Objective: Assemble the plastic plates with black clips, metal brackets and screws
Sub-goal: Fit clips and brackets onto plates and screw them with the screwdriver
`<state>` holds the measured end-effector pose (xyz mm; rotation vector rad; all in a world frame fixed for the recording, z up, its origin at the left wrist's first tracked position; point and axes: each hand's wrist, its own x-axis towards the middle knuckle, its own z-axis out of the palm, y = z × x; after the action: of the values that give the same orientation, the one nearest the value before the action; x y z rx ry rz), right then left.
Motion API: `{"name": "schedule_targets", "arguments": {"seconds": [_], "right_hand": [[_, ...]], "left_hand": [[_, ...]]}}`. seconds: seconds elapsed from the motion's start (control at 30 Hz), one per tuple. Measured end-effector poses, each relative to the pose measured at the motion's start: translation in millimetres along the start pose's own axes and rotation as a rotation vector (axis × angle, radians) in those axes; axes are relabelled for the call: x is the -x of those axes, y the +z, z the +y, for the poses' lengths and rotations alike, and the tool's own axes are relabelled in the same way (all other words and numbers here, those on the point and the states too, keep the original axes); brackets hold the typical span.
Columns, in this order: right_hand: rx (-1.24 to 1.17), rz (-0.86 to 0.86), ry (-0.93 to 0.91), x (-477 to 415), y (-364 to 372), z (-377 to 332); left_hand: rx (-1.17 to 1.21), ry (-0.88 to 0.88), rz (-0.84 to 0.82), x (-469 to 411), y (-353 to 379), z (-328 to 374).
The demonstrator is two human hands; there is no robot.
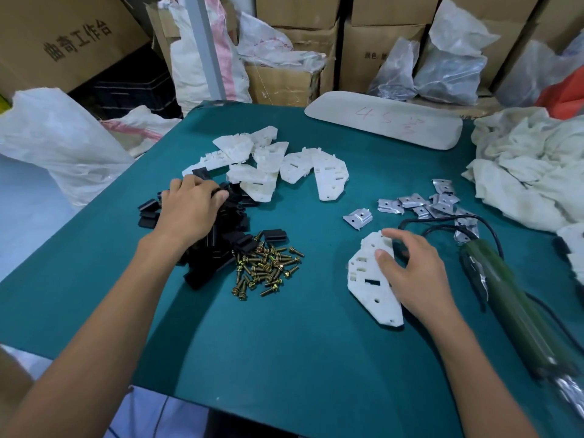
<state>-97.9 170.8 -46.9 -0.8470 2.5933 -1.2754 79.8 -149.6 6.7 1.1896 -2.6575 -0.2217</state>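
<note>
Worktop (284, 358) layout, head view, nearest items first.

Right of centre, the single plate (368, 292) lies flat on the green worktop. My right hand (414, 273) sits over its right edge, thumb pressed on the upper face and fingers arched round the far edge, so this grip is partly closed on the single plate. Just right of that hand lies the green power screwdriver (518, 298), its black cable looping past the fingers.

Left of centre, the screws (268, 267) form a loose brass-coloured heap that touches the near edge of the black clips (221, 248). My left hand (189, 210) rests palm-down on the black clips with the fingers bent into the heap. The fingertips are hidden, so I cannot tell whether this grip has taken a clip.

Beyond the right hand, the lone bracket (358, 218) lies apart, and the other metal brackets (423, 203) are scattered further right. Beyond the clips, the spare plates (268, 165) lie in an overlapping pile.

At the far edge are a pale foam pad (385, 121) with red writing and crumpled white cloths (531, 172) on the right — cardboard boxes (297, 77) and plastic bags stand behind.
</note>
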Motion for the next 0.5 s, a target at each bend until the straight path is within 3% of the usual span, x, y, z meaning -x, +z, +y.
{"name": "schedule_targets", "arguments": {"seconds": [0.07, 0.13, 0.27, 0.37, 0.43, 0.5], "right_hand": [[-0.052, 0.093, -0.049, 2.8, 1.1, -6.1], [-0.25, 0.11, -0.057, 5.5, 2.5, -17.4], [-0.679, -0.251, -0.054, 13.4, 5.7, -36.3], [-0.715, -0.397, -0.086, 16.7, 5.5, -35.0], [-0.717, -0.307, -0.029, 13.6, 4.2, -29.8], [-0.739, -0.192, 0.048, 7.6, 2.1, -25.5]], "left_hand": [[0.192, 0.06, 0.104, 10.5, -5.1, 11.8], [0.464, 0.163, 0.09, 34.5, -11.5, 38.3], [0.765, 0.312, -0.19, 94.3, 5.8, 110.6], [0.927, 0.143, -0.34, 106.3, 18.9, 133.7], [0.909, 0.147, -0.317, 95.6, 19.6, 123.4], [0.581, 0.227, -0.133, 69.9, 15.1, 97.5]]}}
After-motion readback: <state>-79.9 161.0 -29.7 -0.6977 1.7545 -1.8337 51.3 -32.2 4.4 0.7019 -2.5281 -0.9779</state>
